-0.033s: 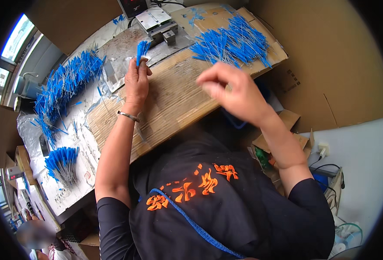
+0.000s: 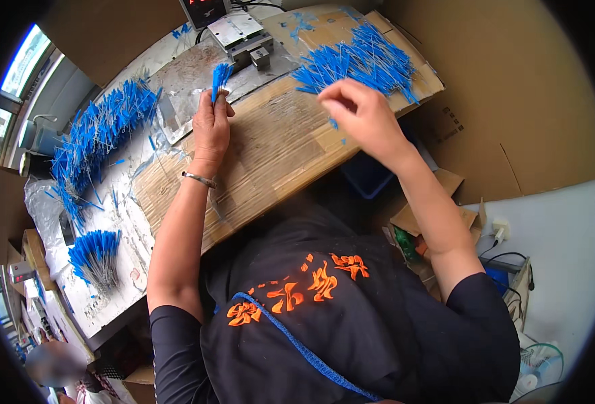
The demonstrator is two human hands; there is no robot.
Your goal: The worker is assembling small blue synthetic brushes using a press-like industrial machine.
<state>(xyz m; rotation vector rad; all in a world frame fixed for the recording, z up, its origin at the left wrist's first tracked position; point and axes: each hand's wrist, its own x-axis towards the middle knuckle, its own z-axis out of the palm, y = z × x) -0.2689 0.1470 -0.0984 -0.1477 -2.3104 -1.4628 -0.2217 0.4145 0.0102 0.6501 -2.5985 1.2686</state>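
Note:
My left hand (image 2: 211,131) is closed around a small upright bunch of blue-tipped thin wires (image 2: 221,79), held above the cardboard work surface (image 2: 270,135). My right hand (image 2: 368,121) hovers at the near edge of a large heap of the same blue-tipped wires (image 2: 361,60). Its fingers are curled and pressed together; whatever lies between them is hidden. Just below its thumb a small blue bit (image 2: 333,123) shows, but I cannot tell whether the hand holds it.
A metal fixture (image 2: 240,37) stands behind my left hand, beside a box with a red display (image 2: 204,10). More blue-tipped wires (image 2: 102,131) are heaped at left, with a fanned bundle (image 2: 95,256) nearer. A blue bin (image 2: 368,178) sits below the table edge. Another person (image 2: 61,370) is at lower left.
My right hand has moved slightly up and right, closer to the right heap, and its fingers have curled downward. My left hand keeps its bunch in nearly the same place.

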